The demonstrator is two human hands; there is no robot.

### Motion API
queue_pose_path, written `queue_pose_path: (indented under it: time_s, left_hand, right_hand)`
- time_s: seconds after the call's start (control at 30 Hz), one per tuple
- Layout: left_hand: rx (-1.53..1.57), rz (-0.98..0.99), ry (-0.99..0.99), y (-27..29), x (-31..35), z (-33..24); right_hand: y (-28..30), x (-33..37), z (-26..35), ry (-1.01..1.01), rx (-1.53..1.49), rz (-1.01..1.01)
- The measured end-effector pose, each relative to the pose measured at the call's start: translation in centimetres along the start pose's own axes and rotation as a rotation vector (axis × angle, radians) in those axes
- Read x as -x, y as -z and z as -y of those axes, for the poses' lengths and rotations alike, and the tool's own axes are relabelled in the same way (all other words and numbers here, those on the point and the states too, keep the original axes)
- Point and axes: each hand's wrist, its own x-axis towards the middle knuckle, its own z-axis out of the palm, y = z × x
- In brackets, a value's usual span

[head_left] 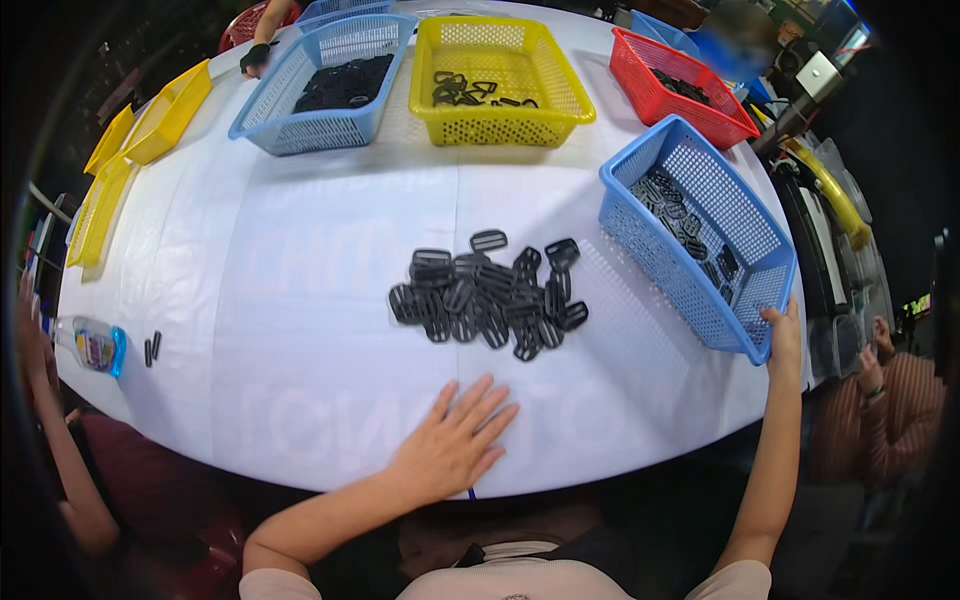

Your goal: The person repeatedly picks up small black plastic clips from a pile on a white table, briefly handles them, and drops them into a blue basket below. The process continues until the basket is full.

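My left hand (452, 443) lies palm down on the white-covered table near its front edge, fingers spread, holding nothing. Just beyond its fingertips is a loose heap of black plastic strap slide buckles (492, 328). On the right, my right hand (786, 338) grips the near rim of a blue perforated basket (648, 252), with the thumb over the edge. The basket sits at a slant and holds more black buckles (680, 215) along its bottom. Its underside is hidden, so I cannot tell whether it rests fully on the table.
A pale blue basket (300, 137), a yellow basket (500, 130) and a red basket (720, 128) stand along the far side, holding black parts. Yellow trays (168, 115) line the left edge. A bottle of blue liquid (95, 347) lies left, beside two small black pieces (152, 347). Other people are around the table.
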Motion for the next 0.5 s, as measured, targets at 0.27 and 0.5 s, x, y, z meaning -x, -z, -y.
queue_pose_path:
  time_s: [0.27,0.5]
  left_hand:
    - [0.340,-0.167,0.169,0.2,-0.7,0.0]
    - [0.671,-0.508,0.725,9.7,3.2,-6.5]
  right_hand:
    - [-2.3,-0.6,2.0,-0.293,0.240,-0.028]
    - [-2.5,-2.3,12.4,0.474,0.457,-0.163]
